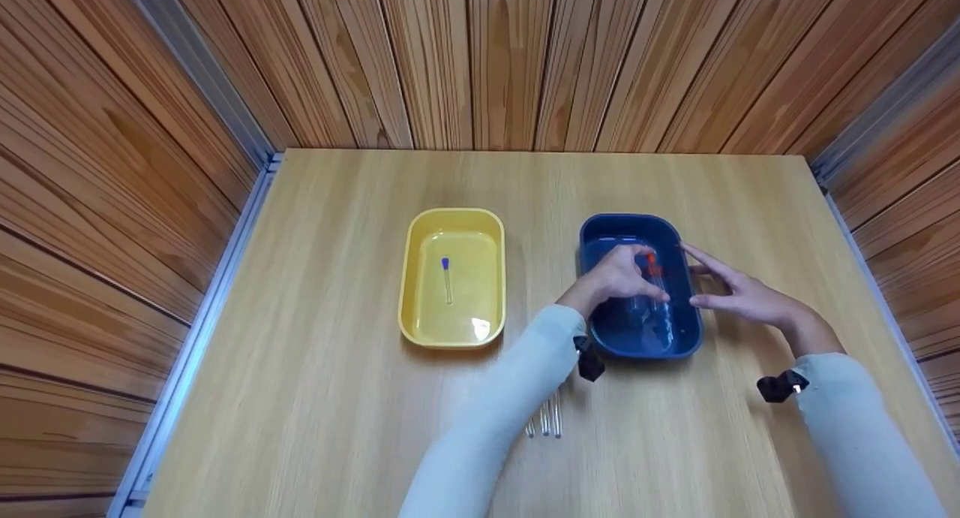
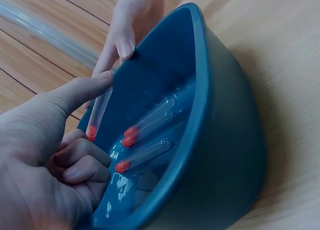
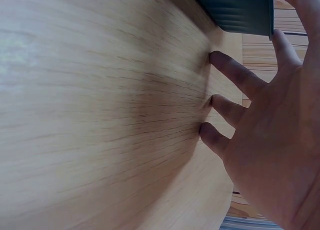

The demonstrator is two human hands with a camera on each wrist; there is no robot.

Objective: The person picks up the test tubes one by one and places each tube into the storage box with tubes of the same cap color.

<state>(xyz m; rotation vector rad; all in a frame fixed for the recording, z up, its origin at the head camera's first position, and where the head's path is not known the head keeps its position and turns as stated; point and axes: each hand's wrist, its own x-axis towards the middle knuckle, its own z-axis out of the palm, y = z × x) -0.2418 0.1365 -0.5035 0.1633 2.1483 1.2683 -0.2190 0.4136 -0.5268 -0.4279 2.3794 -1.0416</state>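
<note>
My left hand [image 1: 622,274] reaches over the dark blue tray [image 1: 643,347], its thumb and fingers curled about a clear test tube [image 2: 100,109] with a red cap. Inside that tray, three more red-capped tubes [image 2: 146,155] lie on the bottom in the left wrist view. At the tray's right rim, my right hand [image 1: 742,296] has its fingers spread, with thumb and index fingertips right at the wall. Its other fingertips reach down close to the tabletop in the right wrist view. It holds nothing.
To the left stands a yellow tray [image 1: 452,340] with one blue-capped tube [image 1: 448,279] in it. Several clear tubes [image 1: 545,419] lie on the table [image 1: 315,315] near my left forearm, partly hidden by the sleeve. Wood-panelled walls [image 1: 495,67] close off the back and sides.
</note>
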